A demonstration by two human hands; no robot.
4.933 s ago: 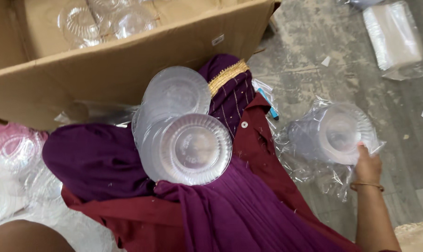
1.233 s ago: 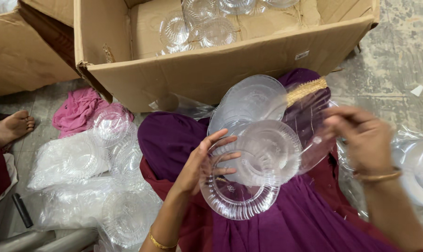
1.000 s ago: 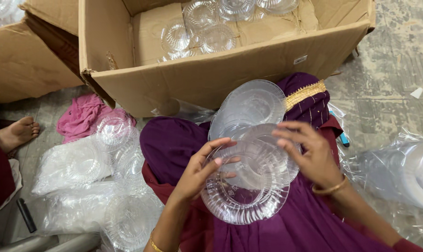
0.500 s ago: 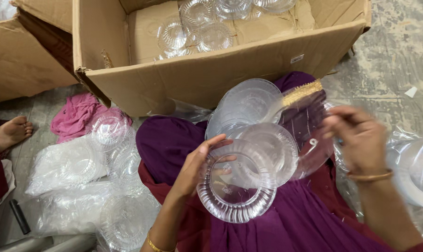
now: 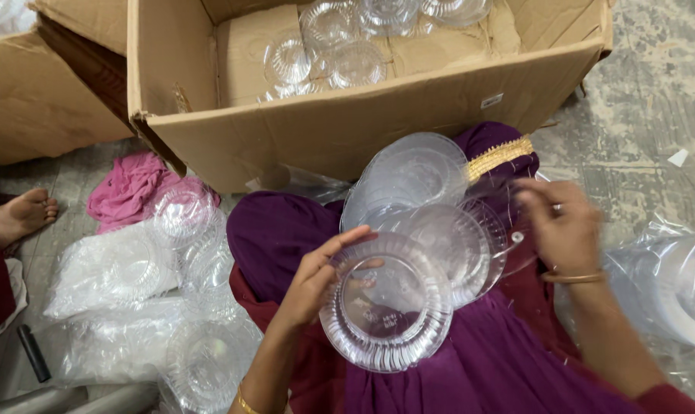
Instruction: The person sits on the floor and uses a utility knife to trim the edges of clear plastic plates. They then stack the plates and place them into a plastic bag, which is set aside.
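Left hand (image 5: 317,280) first: it grips a clear ribbed plastic bowl (image 5: 386,313) by the rim, thumb over the near-left edge and fingers curled along the top, so the bowl tilts with its open side toward me, just above my purple lap cloth (image 5: 470,368). I hold it at the edge, I think, so the clear plastic stays free of smears and I can look through the base.

Left of the bowl, bagged stacks of the same bowls (image 5: 125,307) lie on the floor beside a pink cloth (image 5: 133,188), and someone else's bare foot (image 5: 22,218) rests at the far left. Above the bowl stands an open cardboard box (image 5: 347,123) with more clear bowls (image 5: 324,54) lying loose inside, close enough to reach without getting up.

Just right of the bowl and overlapping its upper rim sits a loose pile of clear round lids (image 5: 424,207) on my lap, fanned so that single pieces can be picked off. Right hand (image 5: 562,226) hovers at that pile's right edge; it is blurred, fingers half bent, and I cannot tell whether it pinches a lid. Farther right, another bagged stack (image 5: 669,284) lies on the floor.
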